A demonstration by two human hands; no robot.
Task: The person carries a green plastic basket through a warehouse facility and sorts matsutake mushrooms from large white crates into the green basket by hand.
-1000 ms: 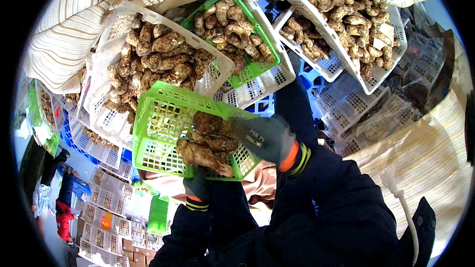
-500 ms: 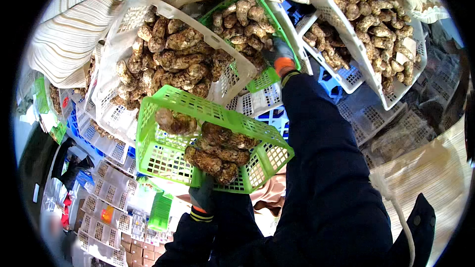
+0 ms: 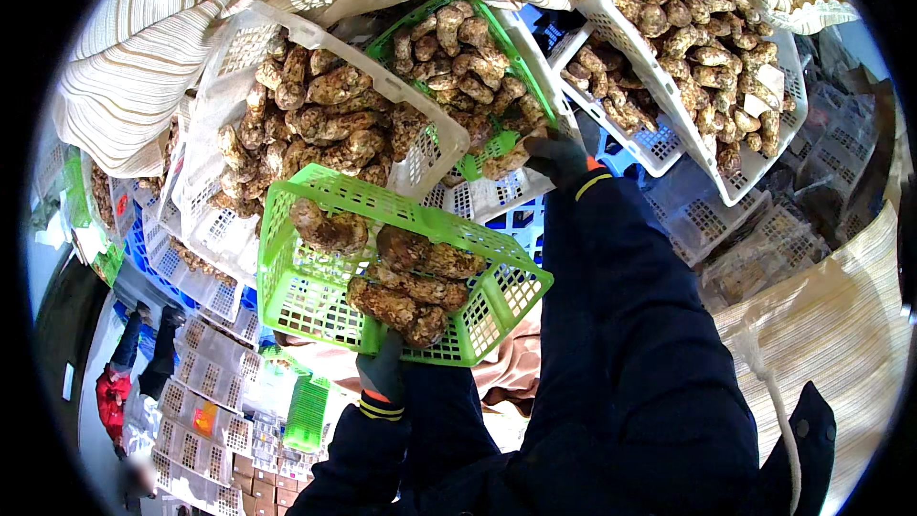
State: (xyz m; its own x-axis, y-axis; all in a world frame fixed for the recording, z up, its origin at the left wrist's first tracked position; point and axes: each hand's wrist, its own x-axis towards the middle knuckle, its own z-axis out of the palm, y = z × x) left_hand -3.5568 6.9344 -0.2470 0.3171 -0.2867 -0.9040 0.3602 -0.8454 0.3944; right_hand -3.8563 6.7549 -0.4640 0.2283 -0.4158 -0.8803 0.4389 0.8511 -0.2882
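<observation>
My left hand (image 3: 384,370), in a dark glove, grips the near edge of a green plastic basket (image 3: 382,203), tilted in front of me. Several thick brown-and-cream mushrooms (image 3: 411,285) lie inside it. My gloved right hand (image 3: 562,159) is closed on a mushroom (image 3: 506,161) at the near right corner of a second green basket (image 3: 523,65). That basket holds more mushrooms (image 3: 468,55) toward its far end, and part of its bare green bottom shows near my hand. The fingertips of my left hand are hidden behind the basket wall.
A large white crate (image 3: 349,50) heaped with mushrooms stands at the left, beyond my basket. Further white crates (image 3: 659,100) of mushrooms are at the right. Striped cloth (image 3: 134,67) drapes the far side. Stacked crates (image 3: 205,377) and a person in red (image 3: 113,401) are at lower left.
My right hand has drawn back toward me from inside the far green basket, now with a mushroom in its fingers. My left hand still holds the near basket; the view has shifted slightly.
</observation>
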